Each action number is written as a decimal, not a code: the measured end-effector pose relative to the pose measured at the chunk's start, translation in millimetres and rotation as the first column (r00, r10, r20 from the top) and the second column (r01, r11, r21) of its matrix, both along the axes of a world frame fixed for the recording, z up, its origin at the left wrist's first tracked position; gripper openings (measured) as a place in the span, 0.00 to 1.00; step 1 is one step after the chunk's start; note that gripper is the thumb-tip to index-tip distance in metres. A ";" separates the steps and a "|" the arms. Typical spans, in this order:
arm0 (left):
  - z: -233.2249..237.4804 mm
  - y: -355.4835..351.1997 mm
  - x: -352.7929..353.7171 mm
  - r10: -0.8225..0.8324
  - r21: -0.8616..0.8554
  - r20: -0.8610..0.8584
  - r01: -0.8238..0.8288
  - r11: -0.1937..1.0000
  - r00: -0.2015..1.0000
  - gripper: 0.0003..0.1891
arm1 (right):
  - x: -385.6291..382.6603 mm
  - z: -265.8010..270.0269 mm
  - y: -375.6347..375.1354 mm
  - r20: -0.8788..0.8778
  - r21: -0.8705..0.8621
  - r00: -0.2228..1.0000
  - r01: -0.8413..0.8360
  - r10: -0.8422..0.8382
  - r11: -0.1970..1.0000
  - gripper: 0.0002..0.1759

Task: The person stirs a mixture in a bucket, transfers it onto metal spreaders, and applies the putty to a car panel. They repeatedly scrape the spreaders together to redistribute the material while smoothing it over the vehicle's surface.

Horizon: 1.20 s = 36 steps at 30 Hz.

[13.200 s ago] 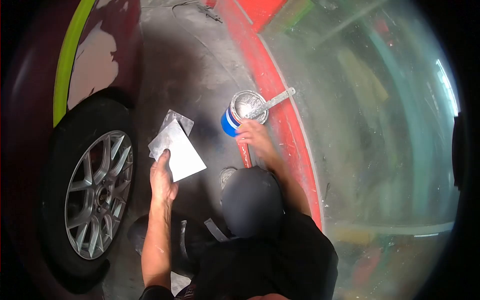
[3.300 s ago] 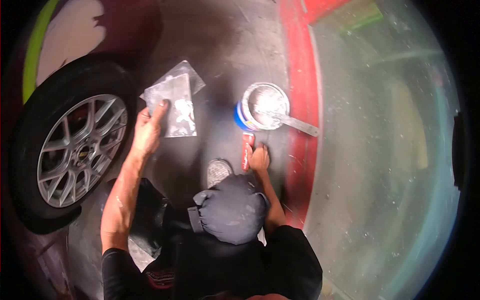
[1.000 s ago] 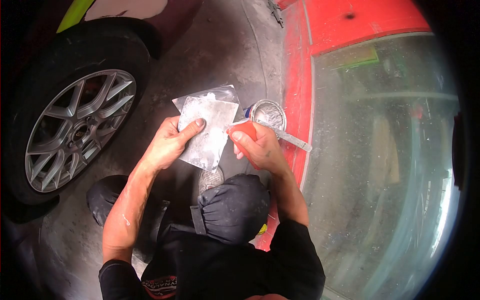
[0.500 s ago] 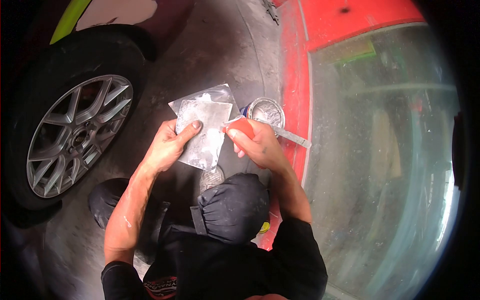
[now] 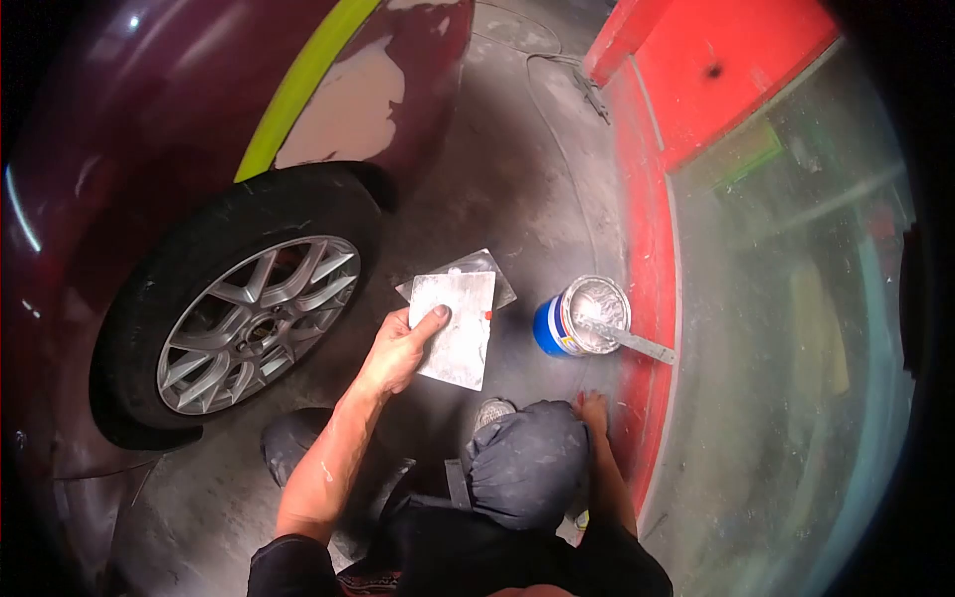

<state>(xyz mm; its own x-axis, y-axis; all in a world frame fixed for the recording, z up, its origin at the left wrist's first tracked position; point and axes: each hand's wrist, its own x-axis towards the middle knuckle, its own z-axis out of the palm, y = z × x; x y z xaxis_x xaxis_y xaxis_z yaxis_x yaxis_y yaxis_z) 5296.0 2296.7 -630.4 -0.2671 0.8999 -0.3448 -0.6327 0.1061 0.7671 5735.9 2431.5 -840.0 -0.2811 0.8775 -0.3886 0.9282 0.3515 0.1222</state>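
My left hand (image 5: 400,350) is closed on a square, pale, filler-smeared plate (image 5: 453,343), its thumb pressed on the top face. A small orange-red dab (image 5: 488,315) shows near the plate's right edge. Behind it, a second, darker plate (image 5: 489,271) sticks out at the far side. My right hand (image 5: 595,412) is lowered beside my right knee (image 5: 532,463); a bit of red shows at its fingers, which are mostly hidden. Beyond that hand stands a blue can (image 5: 553,330) of grey-white paste, with a flat metal stick (image 5: 645,347) leaning out over the rim.
To the left is a dark red car (image 5: 109,129) with its wheel (image 5: 261,333), a yellow-green strip (image 5: 298,95) and a bare beige patch (image 5: 343,107). A red frame (image 5: 652,249) with a glass pane (image 5: 766,328) stands on the right. A cable (image 5: 557,129) crosses the floor.
My right hand has gone from above the plate, where it held an orange-red object, down beside my knee. The orange-red dab now shows on the plate. The view has shifted, revealing more car.
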 end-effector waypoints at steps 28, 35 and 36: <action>-27.3 -97.3 -19.3 -0.039 -0.539 -0.245 -0.103 0.836 0.969 0.22 | -569.0 260.0 35.6 -0.941 0.184 -0.258 0.147 0.218 0.972 0.40; -121.6 -129.5 -26.6 0.020 -0.475 -0.204 -0.117 0.872 0.979 0.18 | -549.2 217.8 -32.6 -0.927 0.229 -0.285 0.081 0.243 0.970 0.40; -78.4 -115.0 -19.8 0.024 -0.519 -0.195 -0.124 0.846 0.980 0.18 | -544.9 219.4 -31.4 -0.940 0.225 -0.250 0.062 0.233 0.972 0.41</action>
